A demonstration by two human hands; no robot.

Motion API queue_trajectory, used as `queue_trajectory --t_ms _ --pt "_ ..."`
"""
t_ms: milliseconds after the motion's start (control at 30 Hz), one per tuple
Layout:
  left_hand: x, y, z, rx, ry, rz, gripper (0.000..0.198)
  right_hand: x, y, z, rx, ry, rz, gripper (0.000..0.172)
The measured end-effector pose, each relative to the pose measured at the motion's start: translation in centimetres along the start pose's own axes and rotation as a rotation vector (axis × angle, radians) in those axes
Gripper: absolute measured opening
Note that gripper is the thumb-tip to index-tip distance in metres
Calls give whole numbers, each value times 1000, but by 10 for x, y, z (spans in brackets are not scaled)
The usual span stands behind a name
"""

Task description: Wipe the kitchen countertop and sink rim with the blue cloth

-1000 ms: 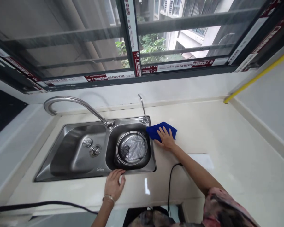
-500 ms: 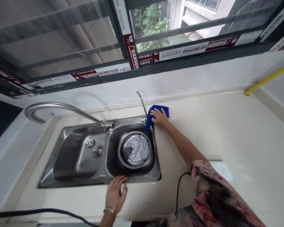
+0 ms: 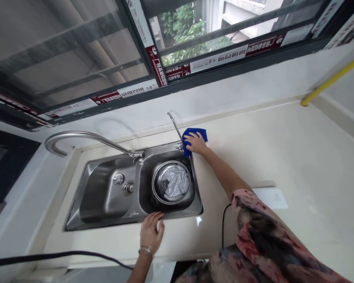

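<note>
While the right grip (image 3: 197, 144) is pressing down on it, the blue cloth (image 3: 200, 131) is lying just above the middle of the frame, covering the upper right corner of the sink (image 3: 198, 204) and part of the tabletop (image 3: 253, 141) beside it. Fingers are extending over the cloth toward the left; whether they are clutching it or only bearing on it, I cannot tell. The small tap (image 3: 174, 125) is standing just left of the cloth. Below, in the right basin, a round pot (image 3: 171, 203) is holding something crumpled and silvery, with a dark perforated patch showing at its left.

At lower centre, the left grip (image 3: 150, 232) is resting at the sink's front edge, holding nothing, its thumb standing apart from the fingers; a bracelet (image 3: 146, 250) is circling the wrist. Left of centre, the big faucet (image 3: 76, 134) is arching over the left basin. A patterned sleeve (image 3: 262, 232) is filling the lower right, partly covering a white board (image 3: 271, 197). A black cord (image 3: 61, 254) is crossing the lower left. Across the top, a dark-framed window (image 3: 156, 65) is showing greenery, and a yellow pipe (image 3: 333, 80) is slanting at the upper right.
</note>
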State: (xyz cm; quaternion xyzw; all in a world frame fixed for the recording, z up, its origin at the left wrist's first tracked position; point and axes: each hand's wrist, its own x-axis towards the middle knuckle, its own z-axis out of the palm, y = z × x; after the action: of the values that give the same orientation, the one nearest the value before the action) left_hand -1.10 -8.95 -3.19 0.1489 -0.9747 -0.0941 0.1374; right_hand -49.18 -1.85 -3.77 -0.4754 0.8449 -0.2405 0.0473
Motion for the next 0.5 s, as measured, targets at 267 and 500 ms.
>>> queue_trajectory --t_ms 267,500 --pt "-2 -3 9 -26 31 -11 29 -66 -40 3 -91 -17 9 38" --pt "-4 -4 21 -51 84 -15 34 -134 -80 2 -162 -146 -58 29"
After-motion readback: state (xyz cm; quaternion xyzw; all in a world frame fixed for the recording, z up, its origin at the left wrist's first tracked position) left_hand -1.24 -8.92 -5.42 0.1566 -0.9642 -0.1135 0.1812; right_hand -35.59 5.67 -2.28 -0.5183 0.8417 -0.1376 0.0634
